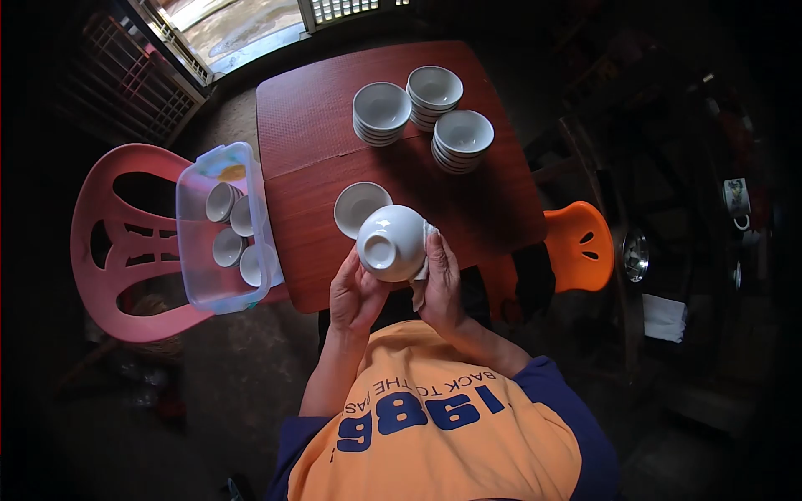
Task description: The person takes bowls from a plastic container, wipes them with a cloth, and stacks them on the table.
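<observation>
Both hands hold a white bowl (399, 232) tipped so that its foot ring faces up toward me, above the near edge of the table. My left hand (355, 292) grips its lower left side. On the right side, my right hand (441, 280) presses a pale cloth (428, 259) against the bowl; part of the cloth hangs below. Just behind, another white bowl (359, 203) stands upright on the table, partly covered by the held one. Farther back are three stacks of white bowls: a left stack (382, 107), a back stack (434, 87) and a right stack (464, 134).
The red-brown table (309, 159) spreads before me. At its left, a clear plastic bin (194, 259) with several small white bowls rests on a pink chair (88, 250). An orange stool (581, 246) is at the right. Beyond it are a metal bowl (636, 255) and a mug (737, 199).
</observation>
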Demonstrator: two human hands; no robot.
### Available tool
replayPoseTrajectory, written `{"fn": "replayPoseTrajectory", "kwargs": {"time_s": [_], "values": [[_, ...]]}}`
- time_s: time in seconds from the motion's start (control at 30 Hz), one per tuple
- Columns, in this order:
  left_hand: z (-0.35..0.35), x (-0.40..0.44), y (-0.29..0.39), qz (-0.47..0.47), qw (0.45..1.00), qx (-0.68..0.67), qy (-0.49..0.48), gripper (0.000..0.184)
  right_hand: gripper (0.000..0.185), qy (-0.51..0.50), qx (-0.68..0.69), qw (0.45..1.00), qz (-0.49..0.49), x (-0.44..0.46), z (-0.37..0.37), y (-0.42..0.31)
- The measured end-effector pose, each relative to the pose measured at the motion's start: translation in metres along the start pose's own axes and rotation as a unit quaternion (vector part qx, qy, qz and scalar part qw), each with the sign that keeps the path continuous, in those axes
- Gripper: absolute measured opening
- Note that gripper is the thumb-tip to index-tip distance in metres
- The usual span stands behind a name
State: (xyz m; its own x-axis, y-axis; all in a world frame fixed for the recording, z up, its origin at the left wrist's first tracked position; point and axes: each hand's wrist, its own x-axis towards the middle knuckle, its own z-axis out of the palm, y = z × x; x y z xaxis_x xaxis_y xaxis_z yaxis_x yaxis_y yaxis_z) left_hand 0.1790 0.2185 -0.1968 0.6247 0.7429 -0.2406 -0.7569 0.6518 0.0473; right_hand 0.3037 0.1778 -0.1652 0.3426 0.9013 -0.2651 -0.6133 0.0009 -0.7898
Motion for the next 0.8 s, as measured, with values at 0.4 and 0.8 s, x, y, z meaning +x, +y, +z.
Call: {"fn": "replayPoseTrajectory", "kwargs": {"time_s": [0.4,0.8], "values": [[0.004,-0.002,0.001,0.097,0.972,0.215,-0.006,0.058,0.028,-0.216,-0.584,0.645,-0.443,-0.009,-0.007,0.007],[-0.01,-0.01,0.006,0.09,0.967,0.235,-0.044,0.065,0.034,-0.332,-0.448,0.782,-0.279,0.0,0.004,-0.019]]}}
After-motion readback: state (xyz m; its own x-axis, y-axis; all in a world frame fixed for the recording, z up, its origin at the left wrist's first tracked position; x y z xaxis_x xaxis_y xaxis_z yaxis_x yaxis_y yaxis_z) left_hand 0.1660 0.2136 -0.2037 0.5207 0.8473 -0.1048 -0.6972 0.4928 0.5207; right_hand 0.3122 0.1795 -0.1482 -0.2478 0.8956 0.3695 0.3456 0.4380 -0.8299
